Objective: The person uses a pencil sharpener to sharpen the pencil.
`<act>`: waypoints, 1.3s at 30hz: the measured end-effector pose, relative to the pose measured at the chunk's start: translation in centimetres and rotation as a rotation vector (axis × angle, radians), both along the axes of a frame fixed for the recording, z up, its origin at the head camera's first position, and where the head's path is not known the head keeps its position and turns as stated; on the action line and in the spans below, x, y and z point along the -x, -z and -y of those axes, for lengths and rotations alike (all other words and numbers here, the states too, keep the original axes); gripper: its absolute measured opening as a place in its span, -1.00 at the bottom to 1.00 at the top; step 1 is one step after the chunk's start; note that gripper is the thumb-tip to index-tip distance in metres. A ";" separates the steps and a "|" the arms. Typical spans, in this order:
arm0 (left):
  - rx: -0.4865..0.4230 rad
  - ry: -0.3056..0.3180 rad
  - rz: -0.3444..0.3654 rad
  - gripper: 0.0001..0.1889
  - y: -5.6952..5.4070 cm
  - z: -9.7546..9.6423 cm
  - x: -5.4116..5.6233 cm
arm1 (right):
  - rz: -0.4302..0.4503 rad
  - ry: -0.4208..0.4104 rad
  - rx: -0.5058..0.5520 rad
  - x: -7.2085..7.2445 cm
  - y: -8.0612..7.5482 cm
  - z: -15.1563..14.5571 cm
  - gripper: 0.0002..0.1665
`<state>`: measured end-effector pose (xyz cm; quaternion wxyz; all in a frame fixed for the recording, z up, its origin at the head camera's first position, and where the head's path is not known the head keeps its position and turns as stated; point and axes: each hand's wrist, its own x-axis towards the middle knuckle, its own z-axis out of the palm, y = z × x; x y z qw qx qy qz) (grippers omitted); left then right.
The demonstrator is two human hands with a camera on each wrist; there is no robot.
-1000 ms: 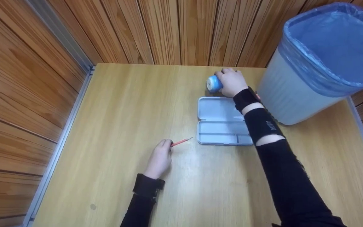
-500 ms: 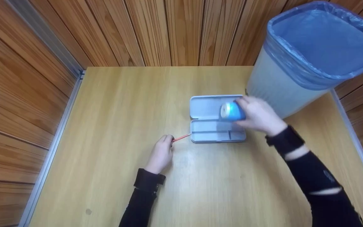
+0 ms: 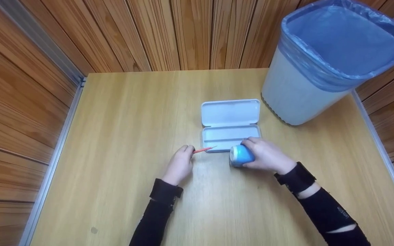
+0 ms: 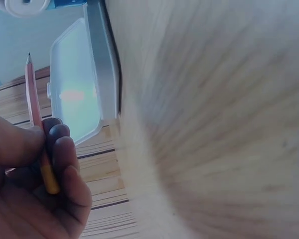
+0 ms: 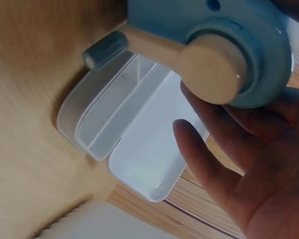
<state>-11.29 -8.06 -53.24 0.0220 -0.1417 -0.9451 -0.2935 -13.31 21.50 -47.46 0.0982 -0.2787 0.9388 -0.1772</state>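
My left hand pinches a sharpened red pencil between thumb and fingers. In the left wrist view the pencil shows its dark tip upward and a yellow lower end. My right hand grips a blue crank pencil sharpener, whose pale round end faces left toward the pencil. The right wrist view shows the sharpener's crank handle on its other end. Pencil and sharpener are apart. Behind both hands an open pale pencil case lies on the table, its lower right corner hidden by the right hand.
A white bin with a blue liner stands at the back right of the wooden table. Wood-panelled walls rise behind and at the sides. Metal edging runs along the table's left side.
My right hand has brought the sharpener from behind the pencil case to its front, near the pencil. The left hand keeps its hold and has shifted only slightly.
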 end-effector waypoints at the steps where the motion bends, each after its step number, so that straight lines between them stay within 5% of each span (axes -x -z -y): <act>1: 0.004 0.002 0.000 -0.89 0.1 -0.1 0.0 | 0.002 -0.002 -0.002 0.0 0.1 0.1 -0.19; 23: 0.060 0.074 0.042 -0.91 -0.3 -2.2 0.6 | 0.050 0.063 -0.006 0.9 1.0 1.5 -0.22; 34: 0.136 0.085 -0.088 -0.94 -0.6 -3.7 0.8 | 0.029 0.091 0.033 0.3 1.7 1.4 -0.18; 39: 0.073 0.082 -0.112 -0.93 -0.5 -4.0 0.9 | 0.024 0.096 0.015 0.1 1.5 1.5 -0.19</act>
